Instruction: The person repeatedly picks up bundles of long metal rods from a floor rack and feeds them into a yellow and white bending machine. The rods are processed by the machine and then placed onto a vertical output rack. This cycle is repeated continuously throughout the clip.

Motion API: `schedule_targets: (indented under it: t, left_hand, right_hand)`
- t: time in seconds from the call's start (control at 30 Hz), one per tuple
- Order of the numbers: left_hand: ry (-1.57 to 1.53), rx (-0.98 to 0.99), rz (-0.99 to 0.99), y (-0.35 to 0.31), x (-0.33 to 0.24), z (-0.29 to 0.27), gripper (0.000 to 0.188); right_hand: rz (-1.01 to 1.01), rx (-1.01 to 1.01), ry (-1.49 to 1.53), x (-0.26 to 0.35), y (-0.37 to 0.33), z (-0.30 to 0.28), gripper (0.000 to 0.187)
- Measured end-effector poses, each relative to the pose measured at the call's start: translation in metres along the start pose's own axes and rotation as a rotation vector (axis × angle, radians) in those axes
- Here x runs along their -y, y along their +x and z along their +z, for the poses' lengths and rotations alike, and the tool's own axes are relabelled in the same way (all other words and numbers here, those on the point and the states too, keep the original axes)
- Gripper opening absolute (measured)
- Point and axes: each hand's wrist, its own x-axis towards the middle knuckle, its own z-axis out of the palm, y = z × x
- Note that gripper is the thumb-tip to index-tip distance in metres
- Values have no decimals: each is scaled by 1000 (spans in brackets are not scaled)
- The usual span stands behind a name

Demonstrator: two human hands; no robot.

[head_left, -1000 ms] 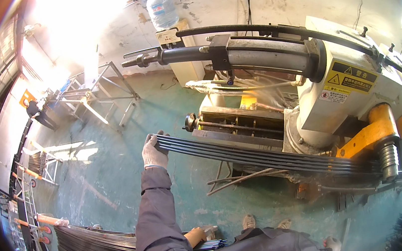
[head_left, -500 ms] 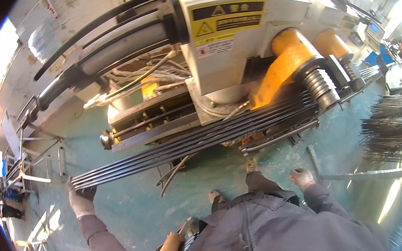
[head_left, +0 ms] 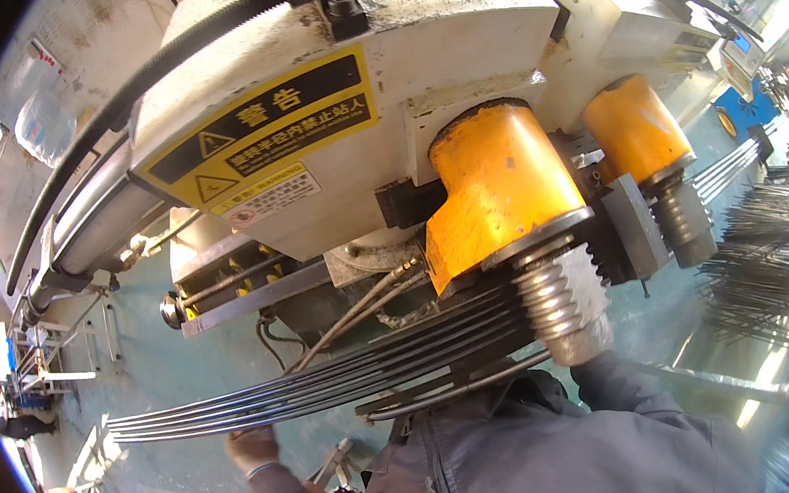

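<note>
Several dark metal rods [head_left: 332,380] run side by side from the left into a bending machine head [head_left: 506,193] with orange housings. My left hand [head_left: 253,445] is at the near edge of the rods, some way in from their left ends. Its fingers meet the underside of the bundle, partly hidden and a little blurred, so their grip does not show. A ridged steel roller [head_left: 561,305] under the nearer orange housing hangs in front of my right side. Behind it goes my right sleeve [head_left: 618,385], and my right hand is hidden there.
A second orange housing [head_left: 636,128] sits farther right on the white machine body [head_left: 450,52], which has a yellow warning label [head_left: 260,115]. A large pile of rods [head_left: 761,261] lies at the right. Metal frames [head_left: 63,351] stand at the left.
The machine head has come nearer and now looms larger over the rods. My left hand has moved right and down, away from the rod ends. My right hand has become hidden.
</note>
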Motion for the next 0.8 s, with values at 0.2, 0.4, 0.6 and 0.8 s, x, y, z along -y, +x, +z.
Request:
schedule_targets:
  t: [0.2,0.4,0.6,0.8]
  left_hand:
    - [1996,365,907,-62,136,58,26]
    - [394,363,74,-67,127,61,40]
    - [260,609,7,-59,115,75,39]
    - [64,594,-216,-77,110,104,42]
  right_hand:
    - [-85,127,-178,-59,37,-11,50]
    - [-364,74,-248,-69,75,27,53]
    - [28,-115,410,-22,-17,32,45]
    - [-53,-420,628,52,-126,-29,44]
